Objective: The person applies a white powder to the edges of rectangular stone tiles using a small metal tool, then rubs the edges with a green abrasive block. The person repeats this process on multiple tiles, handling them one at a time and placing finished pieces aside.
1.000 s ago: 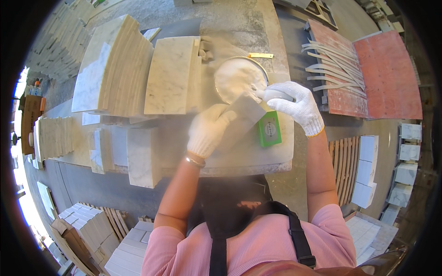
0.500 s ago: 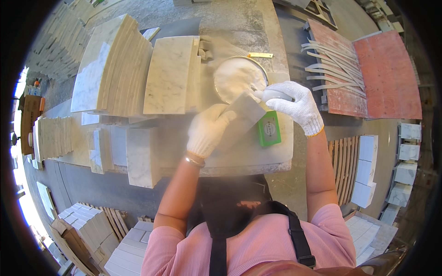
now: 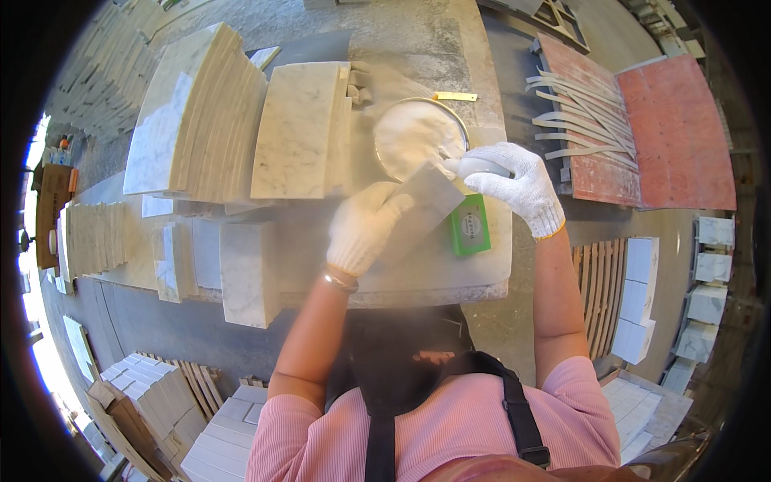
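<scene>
My left hand [image 3: 361, 226], in a white knit glove, grips a flat grey-white marble tile [image 3: 430, 199] by its left end. The tile is held tilted above the table, just in front of a round bowl [image 3: 466, 132] of white paste or powder. My right hand [image 3: 514, 181], also gloved, is closed round the rounded pale-grey handle of a tool [image 3: 484, 165]. The tool's narrow front end reaches the tile's upper corner beside the bowl; its working tip is hard to make out. Below the tile's right end lies a green box [image 3: 471, 225] with a round label.
Stacked marble slabs [image 3: 293, 132] stand left of the bowl on the table [image 3: 474, 277]. A yellow strip [image 3: 455, 96] lies behind the bowl. Pale strips [image 3: 586, 112] hang over a reddish board at right. Tile stacks [image 3: 157, 402] and wooden pallets [image 3: 598, 293] stand around the table.
</scene>
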Demonstrator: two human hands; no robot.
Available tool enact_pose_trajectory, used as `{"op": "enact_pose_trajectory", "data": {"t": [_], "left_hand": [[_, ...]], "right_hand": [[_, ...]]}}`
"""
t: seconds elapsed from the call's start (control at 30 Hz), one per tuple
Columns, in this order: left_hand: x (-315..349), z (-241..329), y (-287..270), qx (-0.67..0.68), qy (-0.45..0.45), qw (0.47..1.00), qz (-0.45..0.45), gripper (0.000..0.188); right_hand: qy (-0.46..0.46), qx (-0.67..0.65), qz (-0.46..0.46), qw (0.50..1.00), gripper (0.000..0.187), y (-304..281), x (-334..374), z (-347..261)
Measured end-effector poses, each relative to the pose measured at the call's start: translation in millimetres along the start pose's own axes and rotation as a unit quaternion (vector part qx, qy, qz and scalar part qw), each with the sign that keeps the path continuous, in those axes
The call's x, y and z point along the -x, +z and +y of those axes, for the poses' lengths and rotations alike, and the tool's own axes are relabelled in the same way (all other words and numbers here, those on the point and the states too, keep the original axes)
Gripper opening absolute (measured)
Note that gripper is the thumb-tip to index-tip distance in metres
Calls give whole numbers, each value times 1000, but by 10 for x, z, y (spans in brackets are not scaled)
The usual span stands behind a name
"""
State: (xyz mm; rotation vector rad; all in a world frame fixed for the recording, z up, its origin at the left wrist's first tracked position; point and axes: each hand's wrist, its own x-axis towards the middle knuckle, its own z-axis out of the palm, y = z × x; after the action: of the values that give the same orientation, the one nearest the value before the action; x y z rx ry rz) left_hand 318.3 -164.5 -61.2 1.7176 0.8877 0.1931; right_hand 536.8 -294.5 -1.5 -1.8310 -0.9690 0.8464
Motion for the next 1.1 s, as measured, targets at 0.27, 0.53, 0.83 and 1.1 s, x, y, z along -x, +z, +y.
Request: {"op": "enact_pose_trajectory", "data": {"t": [0.27,0.53,0.83,1.1], "left_hand": [[8,-3,-7,-7,9,1000,6,38],[-41,-119,4,125,-17,991,-46,36],[-113,-358,153,494,-138,847,-142,45],[-70,-300,180,240,-20,971,-11,38]], "right_hand": [[16,-118,51,992,33,-72,16,88],[-23,-180,186,966,50,-237,-247,662],[46,-112,175,977,40,-34,-415,753],[62,5,234,970,34,-32,-313,707]]}}
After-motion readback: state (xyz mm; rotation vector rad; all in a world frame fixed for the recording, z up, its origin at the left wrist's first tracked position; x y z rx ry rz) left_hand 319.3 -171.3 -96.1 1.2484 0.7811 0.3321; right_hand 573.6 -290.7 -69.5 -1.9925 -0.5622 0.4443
